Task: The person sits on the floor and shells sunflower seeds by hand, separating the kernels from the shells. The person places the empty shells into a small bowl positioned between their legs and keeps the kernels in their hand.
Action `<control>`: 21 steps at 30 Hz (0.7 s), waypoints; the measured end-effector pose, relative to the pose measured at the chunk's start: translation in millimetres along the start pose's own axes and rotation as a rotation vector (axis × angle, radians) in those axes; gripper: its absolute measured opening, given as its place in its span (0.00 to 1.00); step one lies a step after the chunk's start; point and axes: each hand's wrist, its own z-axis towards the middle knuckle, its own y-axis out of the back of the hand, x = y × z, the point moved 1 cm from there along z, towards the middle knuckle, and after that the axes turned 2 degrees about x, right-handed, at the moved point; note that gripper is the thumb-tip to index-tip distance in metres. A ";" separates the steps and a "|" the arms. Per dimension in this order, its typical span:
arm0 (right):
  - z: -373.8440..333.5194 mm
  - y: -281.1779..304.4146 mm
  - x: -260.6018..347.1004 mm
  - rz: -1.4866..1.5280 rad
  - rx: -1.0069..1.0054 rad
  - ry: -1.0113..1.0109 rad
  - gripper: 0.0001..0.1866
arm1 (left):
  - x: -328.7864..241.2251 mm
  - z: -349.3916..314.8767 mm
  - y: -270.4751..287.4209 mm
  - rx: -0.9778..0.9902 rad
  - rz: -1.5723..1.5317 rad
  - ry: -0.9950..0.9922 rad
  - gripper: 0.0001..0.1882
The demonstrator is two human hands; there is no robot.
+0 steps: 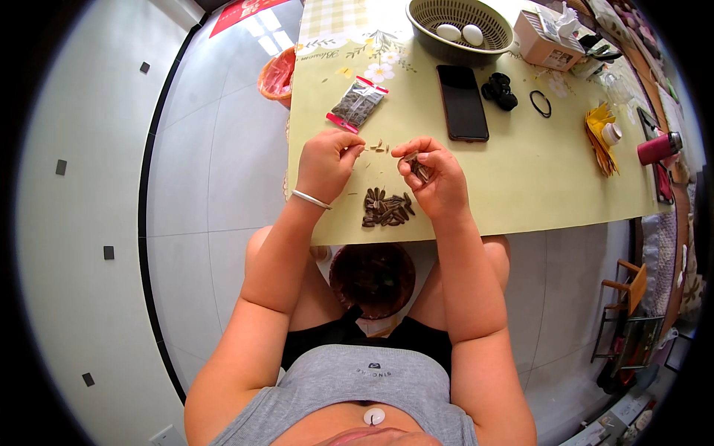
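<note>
My left hand (325,165) is closed in a pinch above the table, thumb against forefinger. A tiny pale sliver shows at its fingertips, too small to name surely. Just right of it, a few shelled sunflower kernels (378,147) lie on the tablecloth. My right hand (439,178) is curled, palm partly up, around several dark striped sunflower seeds (421,171). Between my wrists, close to the table's near edge, rests a loose pile of unshelled sunflower seeds (387,207). Beyond my left hand lies a clear packet (358,102) with pink-red ends and dark contents.
On the pale yellow table (550,193) are a black phone (462,102), a small black device (500,91), a basket (476,52) holding two eggs, a tissue box (549,41) and a red-purple bottle (659,149). A dark bin (372,301) stands between my knees; an orange-pink basket (277,77) is beyond the left edge.
</note>
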 end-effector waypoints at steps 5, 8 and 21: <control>3.6 19.0 -1.4 0.029 0.144 0.049 0.10 | -19.5 -2.1 5.8 0.189 0.059 -0.009 0.05; 3.3 20.4 -1.9 0.062 0.152 0.043 0.10 | -27.9 -6.9 10.2 0.424 0.027 -0.031 0.08; 3.4 14.5 -6.5 -0.102 0.030 -0.016 0.08 | -26.1 -12.9 -2.4 0.483 0.222 -0.191 0.06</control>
